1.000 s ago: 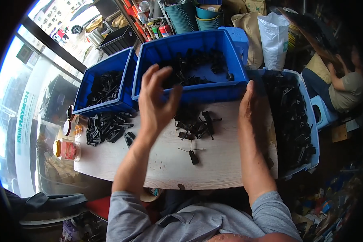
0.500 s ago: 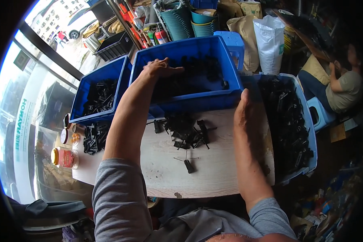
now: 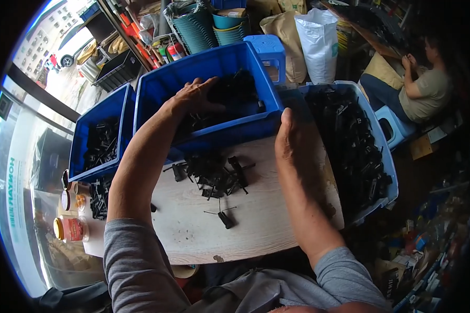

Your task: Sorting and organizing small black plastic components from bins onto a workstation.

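My left hand (image 3: 196,96) reaches into the middle blue bin (image 3: 214,58) and lies palm down, fingers apart, on the black plastic parts (image 3: 235,88) inside. My right hand (image 3: 291,136) is flat and open, its fingertips against the bin's front right corner and its edge on the pale wooden table (image 3: 277,224). Between my forearms a loose pile of black parts (image 3: 214,172) sits on the table. One single part (image 3: 225,219) lies nearer to me.
A second blue bin (image 3: 81,141) of black parts stands at the left and a third (image 3: 389,167) at the right. Small jars (image 3: 70,228) and more parts (image 3: 96,195) sit on the table's left end. A seated person (image 3: 425,83), sacks and stacked buckets are behind.
My left hand went from raised above the table forward into the middle bin and now rests deeper on the parts. My right hand stayed by the bin's corner.
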Available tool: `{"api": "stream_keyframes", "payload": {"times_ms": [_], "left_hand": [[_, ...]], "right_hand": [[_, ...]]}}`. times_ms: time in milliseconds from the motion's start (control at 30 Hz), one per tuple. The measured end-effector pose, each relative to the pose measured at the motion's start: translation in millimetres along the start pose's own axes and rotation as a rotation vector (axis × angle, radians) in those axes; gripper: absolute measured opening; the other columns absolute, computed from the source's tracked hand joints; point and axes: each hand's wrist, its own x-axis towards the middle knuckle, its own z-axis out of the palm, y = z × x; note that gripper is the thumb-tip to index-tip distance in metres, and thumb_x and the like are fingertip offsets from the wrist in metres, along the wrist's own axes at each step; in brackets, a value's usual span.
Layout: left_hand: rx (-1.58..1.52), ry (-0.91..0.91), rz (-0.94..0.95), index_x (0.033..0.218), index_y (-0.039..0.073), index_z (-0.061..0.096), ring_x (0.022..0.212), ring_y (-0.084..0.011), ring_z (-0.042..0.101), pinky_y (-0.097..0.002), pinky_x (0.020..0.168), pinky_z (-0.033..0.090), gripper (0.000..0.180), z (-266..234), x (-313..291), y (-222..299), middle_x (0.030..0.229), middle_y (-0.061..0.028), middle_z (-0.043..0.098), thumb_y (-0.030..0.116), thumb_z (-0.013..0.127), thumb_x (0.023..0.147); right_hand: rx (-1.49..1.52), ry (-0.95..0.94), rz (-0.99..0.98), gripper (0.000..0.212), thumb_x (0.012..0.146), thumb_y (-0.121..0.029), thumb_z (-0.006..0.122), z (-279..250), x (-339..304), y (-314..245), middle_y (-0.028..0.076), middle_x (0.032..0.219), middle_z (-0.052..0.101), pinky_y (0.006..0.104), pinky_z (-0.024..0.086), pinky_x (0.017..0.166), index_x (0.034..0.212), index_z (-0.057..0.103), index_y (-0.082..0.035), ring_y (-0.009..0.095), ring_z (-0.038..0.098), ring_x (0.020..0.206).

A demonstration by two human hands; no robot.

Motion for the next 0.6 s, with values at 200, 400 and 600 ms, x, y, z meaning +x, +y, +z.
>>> {"api": "stream_keyframes", "payload": {"times_ms": [200,400,600], "left_hand": [[0.043,-0.032,0.007,0.146,0.024,0.039,0.119,-0.0393,0.054,-0.0476,0.097,0.047,0.091,13,6,-8,0.131,-0.0194,0.054,0.045,0.079,0.067],[-0.014,-0.059,0.014,0.139,0.025,0.049,0.12,-0.0312,0.056,-0.0432,0.097,0.049,0.076,19,5,-13,0.129,-0.014,0.059,0.036,0.076,0.068],[-0.04,0.074,0.102,0.131,0.019,0.058,0.114,-0.0292,0.06,-0.0413,0.097,0.049,0.064,21,11,-22,0.121,-0.0131,0.064,0.03,0.074,0.07]], "right_hand": [[-0.053,-0.038,-0.026,0.068,0.096,-0.059,0.032,-1,1,4,0.025,0.108,0.064,0.0413,0.046,0.086,0.123,0.059,-0.002,0.037,0.061,0.102],[-0.051,-0.07,-0.068,0.067,0.098,-0.056,0.033,-8,0,1,0.023,0.111,0.064,0.0396,0.046,0.087,0.121,0.06,0.001,0.035,0.061,0.103],[0.017,0.066,-0.159,0.059,0.098,-0.049,0.035,-1,2,0,0.022,0.1,0.067,0.0395,0.048,0.084,0.111,0.066,0.0,0.034,0.064,0.094]]}}
